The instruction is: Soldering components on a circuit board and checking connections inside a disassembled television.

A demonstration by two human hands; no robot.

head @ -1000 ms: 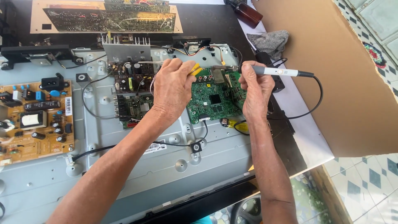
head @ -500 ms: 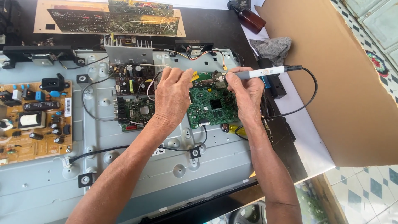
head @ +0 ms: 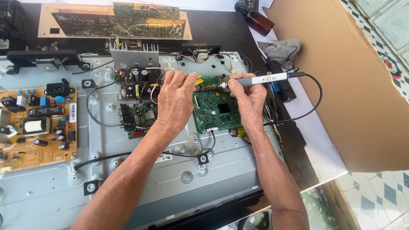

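My right hand (head: 250, 99) grips a white-handled soldering iron (head: 264, 78), its tip pointing left at the top edge of a green circuit board (head: 217, 111). My left hand (head: 176, 102) rests palm down on the board's left side, fingers curled near yellow tape (head: 198, 79) and thin wires. Whether it pinches anything is hidden. The board lies on the grey metal back panel (head: 140, 170) of an opened flat screen.
A brown power board (head: 36, 127) sits at the left, a dark board with a finned heatsink (head: 134, 53) behind my left hand. More boards (head: 119, 23), a brown bottle (head: 260, 22), a grey rag (head: 281, 49) and a large cardboard sheet (head: 353, 85) lie beyond.
The soldering iron has swung from pointing down at the board's right edge to lying level, tip now at the board's top edge. Both hands shifted slightly up the board.
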